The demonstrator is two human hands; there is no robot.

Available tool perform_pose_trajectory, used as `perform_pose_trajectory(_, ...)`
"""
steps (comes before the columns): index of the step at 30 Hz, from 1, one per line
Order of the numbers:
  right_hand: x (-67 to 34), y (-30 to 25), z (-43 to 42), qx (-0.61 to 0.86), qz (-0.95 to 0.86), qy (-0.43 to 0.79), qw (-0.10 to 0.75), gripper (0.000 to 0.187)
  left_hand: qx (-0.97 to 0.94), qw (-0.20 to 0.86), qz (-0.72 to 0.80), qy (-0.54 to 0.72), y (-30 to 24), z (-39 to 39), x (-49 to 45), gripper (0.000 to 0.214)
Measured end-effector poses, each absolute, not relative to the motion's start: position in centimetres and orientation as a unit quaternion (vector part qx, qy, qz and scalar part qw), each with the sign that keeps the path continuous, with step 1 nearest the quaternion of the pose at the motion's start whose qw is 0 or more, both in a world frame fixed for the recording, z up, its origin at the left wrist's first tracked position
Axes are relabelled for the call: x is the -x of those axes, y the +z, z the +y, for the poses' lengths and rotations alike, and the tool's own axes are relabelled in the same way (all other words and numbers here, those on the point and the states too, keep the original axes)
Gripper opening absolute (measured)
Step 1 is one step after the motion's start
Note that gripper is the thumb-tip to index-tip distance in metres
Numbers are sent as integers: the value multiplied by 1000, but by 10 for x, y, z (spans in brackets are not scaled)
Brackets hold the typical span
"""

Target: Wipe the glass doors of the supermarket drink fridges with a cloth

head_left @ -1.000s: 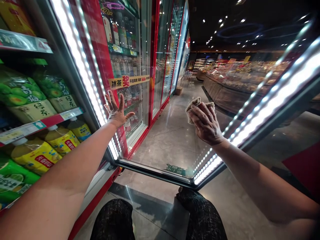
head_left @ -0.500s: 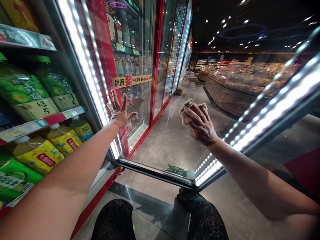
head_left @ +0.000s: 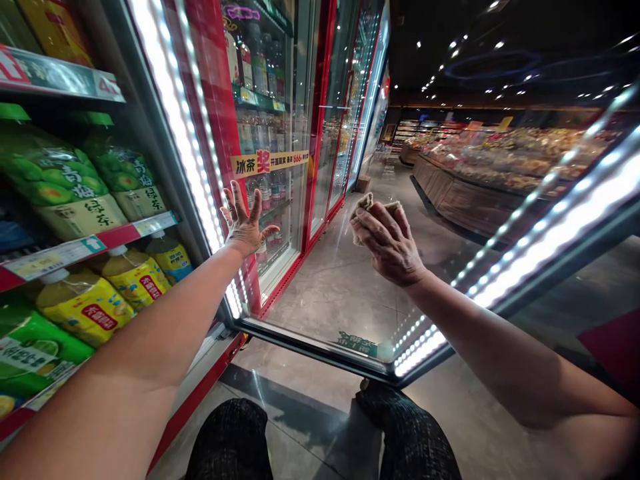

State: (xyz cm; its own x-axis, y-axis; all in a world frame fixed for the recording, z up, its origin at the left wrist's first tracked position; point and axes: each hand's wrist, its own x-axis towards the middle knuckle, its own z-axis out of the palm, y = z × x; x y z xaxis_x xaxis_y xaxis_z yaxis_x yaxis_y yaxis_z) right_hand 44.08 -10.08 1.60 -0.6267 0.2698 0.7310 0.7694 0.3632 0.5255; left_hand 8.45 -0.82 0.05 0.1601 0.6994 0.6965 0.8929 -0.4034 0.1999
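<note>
While the left hand spreads its fingers wide against the glass door (bottles stand to that hand's left), the right hand, well apart, clutches a beige cloth.

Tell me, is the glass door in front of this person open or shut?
Open: the glass door stands out at an angle from the cabinet, leaving the bottles at the picture's left uncovered.

Beige cloth in right grip
</note>
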Motion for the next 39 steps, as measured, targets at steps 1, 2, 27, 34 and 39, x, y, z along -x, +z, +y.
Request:
perform_pose_trajectory(1, -440, 21, -99, 334, -776, -457, 279, 58, 751, 130, -530, -372, 0, -8, -84, 102)
perform_pose_trajectory(2, -439, 27, -97, 337, -770, -459, 288, 59, 751, 131, -531, -371, 0, -8, -84, 102)
perform_pose_trajectory(27, -367, 27, -69, 293, -831, -372, 290, 51, 758, 145, -545, -326, -11, -2, -68, 89)
perform_pose_trajectory(34, -351, 57, -64, 330, -824, -347, 304, 52, 771, 133, -522, -339, -11, -3, -62, 89)
perform_pose_trajectory(39, -334, 48, -57, 318, -819, -369, 304, 49, 770, 143, -526, -331, -10, -5, -56, 92)
